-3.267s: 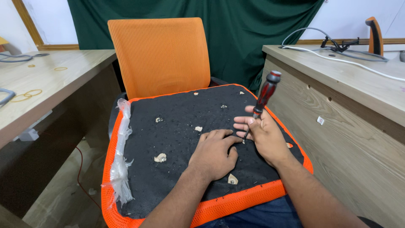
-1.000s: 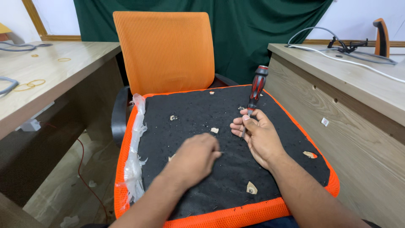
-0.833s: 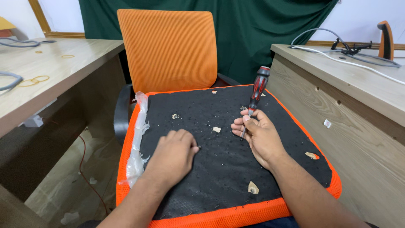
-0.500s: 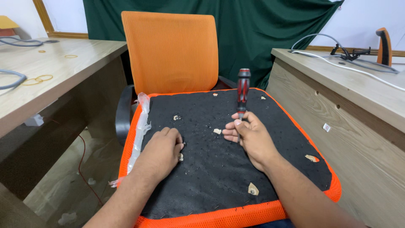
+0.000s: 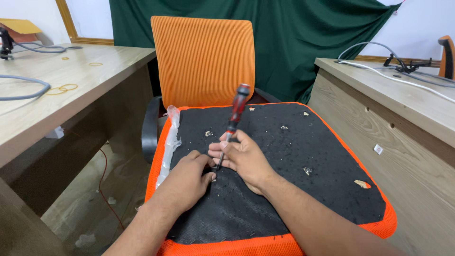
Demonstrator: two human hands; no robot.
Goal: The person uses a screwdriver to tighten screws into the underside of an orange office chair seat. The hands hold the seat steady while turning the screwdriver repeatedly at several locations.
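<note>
Dark green curtain [image 5: 303, 52] hung behind, white wall [image 5: 422, 23] seen above, wooden desks [image 5: 71, 95] placed at either side, dusty floor [image 5: 95, 208] littered below.

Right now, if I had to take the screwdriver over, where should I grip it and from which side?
Probably the red and black handle of the screwdriver, from above or from the chair-back side. It stands nearly upright, tilted away, handle free in the air. The right hand pinches the shaft lower down, and the left hand crowds the tip on the black seat.
</note>
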